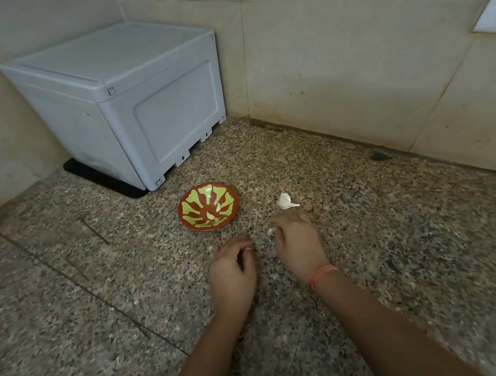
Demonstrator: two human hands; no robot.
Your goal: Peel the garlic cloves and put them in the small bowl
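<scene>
A small red bowl (191, 222) with a green pattern sits on the speckled stone floor, and two peeled cloves (215, 211) lie in it. To its right lies a white garlic head (285, 201). My right hand (297, 243) hovers just below the garlic head and pinches a small white garlic clove (271, 231) at its fingertips. My left hand (233, 272) is below the bowl, its fingers loosely curled and holding nothing that I can see.
A grey plastic storage box (129, 99) stands in the back left corner on a black mat (103, 180). Beige walls close off the back and left. A small dark object (378, 156) lies by the back wall.
</scene>
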